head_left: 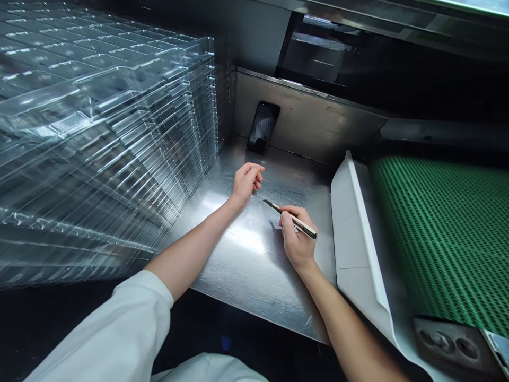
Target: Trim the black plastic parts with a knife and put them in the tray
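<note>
Knife in the right hand, above the middle of the metal tabletop, blade aimed toward the left hand but apart from it. Pinched between right thumb and fingers, with the dark butt end sticking out past the hand on the side toward the white panel. On the left hand, fingers curled in, thumb pressed to the index finger; cannot tell whether anything sits inside.

Along the left edge of the tabletop, a tall stack of clear plastic trays, with a strip of room between it and the left hand. At the back edge, a metal wall, with a black phone leaning against it, upright but tilted, beyond the left hand. More room from the blade to that wall. Along the right edge, the upright white panel, near the right hand but apart from it; past it, a green belt with a dotted surface. In front, a straight tabletop edge, slanting down toward the right, with both forearms reaching in over it.
</note>
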### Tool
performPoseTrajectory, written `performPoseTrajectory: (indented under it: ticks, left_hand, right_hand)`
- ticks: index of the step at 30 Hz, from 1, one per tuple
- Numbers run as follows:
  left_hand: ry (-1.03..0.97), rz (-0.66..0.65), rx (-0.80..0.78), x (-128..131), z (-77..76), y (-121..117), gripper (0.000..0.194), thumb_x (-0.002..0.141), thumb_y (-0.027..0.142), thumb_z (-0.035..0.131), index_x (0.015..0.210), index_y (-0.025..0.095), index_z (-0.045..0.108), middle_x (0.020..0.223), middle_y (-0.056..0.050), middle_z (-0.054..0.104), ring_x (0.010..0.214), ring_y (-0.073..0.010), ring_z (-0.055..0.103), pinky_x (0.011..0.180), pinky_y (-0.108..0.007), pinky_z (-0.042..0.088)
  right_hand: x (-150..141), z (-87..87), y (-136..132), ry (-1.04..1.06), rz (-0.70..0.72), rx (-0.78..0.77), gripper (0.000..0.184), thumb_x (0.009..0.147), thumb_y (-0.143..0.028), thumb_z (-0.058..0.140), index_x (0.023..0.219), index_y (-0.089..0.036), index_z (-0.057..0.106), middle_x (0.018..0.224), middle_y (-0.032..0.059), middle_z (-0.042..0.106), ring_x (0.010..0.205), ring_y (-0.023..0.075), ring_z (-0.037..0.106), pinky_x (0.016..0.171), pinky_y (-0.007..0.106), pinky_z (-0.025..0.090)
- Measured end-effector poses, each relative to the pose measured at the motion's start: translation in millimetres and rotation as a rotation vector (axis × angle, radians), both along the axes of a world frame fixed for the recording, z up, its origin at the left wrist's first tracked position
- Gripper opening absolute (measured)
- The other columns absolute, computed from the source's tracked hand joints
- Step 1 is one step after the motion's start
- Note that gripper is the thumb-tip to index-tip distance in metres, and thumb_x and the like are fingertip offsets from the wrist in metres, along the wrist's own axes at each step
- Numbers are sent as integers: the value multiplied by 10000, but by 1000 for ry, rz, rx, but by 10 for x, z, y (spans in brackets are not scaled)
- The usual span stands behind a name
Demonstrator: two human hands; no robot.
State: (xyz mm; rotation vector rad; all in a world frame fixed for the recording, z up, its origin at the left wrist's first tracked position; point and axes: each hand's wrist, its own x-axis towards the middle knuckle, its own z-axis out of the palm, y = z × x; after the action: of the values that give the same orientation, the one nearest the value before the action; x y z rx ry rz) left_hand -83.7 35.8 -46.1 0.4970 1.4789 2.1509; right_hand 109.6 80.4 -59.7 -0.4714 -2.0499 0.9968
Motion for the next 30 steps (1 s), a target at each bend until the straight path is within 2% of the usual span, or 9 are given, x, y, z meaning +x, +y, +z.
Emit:
performPoseTrajectory:
  ticks: [3,6,10,12,15,18,21,25,30]
  left_hand:
    - [5,-3,2,2,-7,10,129,874,259,574,870,174,671,661,26,585,493,-70,527,465,-182,356]
    - [-4,9,8,11,-16,23,105,877,237,579,859,173,660,647,32,582,479,-67,513,453,-185,337]
    - [-23,2,-9,7,-38,49,84,885,210,590,832,174,644,614,45,565,452,-66,488,449,-193,320]
    - [-11,-3,-2,-8,-56,61,91,897,224,604,829,176,640,614,48,567,455,-64,486,462,-192,330]
    - [14,-6,13,-20,-79,60,102,907,236,614,824,179,630,621,52,572,468,-61,492,486,-190,348]
    - [26,-7,-8,-16,-89,47,116,913,241,608,816,181,628,630,51,577,476,-62,497,498,-193,359]
    - [42,-9,-28,-15,-101,41,128,912,259,609,810,184,627,642,49,587,486,-63,506,512,-195,371]
    - [67,-11,-19,-26,-140,59,124,903,273,608,814,189,628,647,47,589,492,-68,506,512,-196,366]
    - [89,-9,-17,-33,-174,81,114,900,285,605,837,196,638,654,46,590,496,-71,504,514,-197,368]
  right_hand:
    - [-5,40,-1,46,-24,70,191,1036,-337,575,1138,-212,676,907,20,685,751,190,643,716,330,509]
    - [-7,93,2,54,15,171,180,1029,-298,594,1166,-218,679,1049,53,677,950,229,651,855,369,516]
    - [-17,104,14,32,25,219,181,1022,-315,631,1158,-219,703,1066,66,670,978,244,637,891,392,506]
    - [-30,69,24,21,8,186,215,1008,-360,664,1157,-214,718,1053,71,677,939,245,645,862,396,518]
    - [-39,-8,26,22,-37,53,295,996,-447,678,1137,-193,729,916,59,670,767,222,641,691,354,528]
    - [-21,-67,16,75,-92,-68,344,1014,-503,645,1058,-171,722,719,12,590,565,176,555,513,294,442]
    - [-4,-84,11,115,-100,-80,356,1023,-516,638,1008,-167,710,659,-8,546,511,158,516,463,272,394]
    - [-29,-44,-1,134,-73,-79,352,1033,-511,631,1044,-167,699,681,-10,551,495,137,495,422,242,382]
    - [-71,61,-44,196,31,-17,262,1058,-389,617,1246,-227,702,1022,45,627,506,84,530,469,262,452]
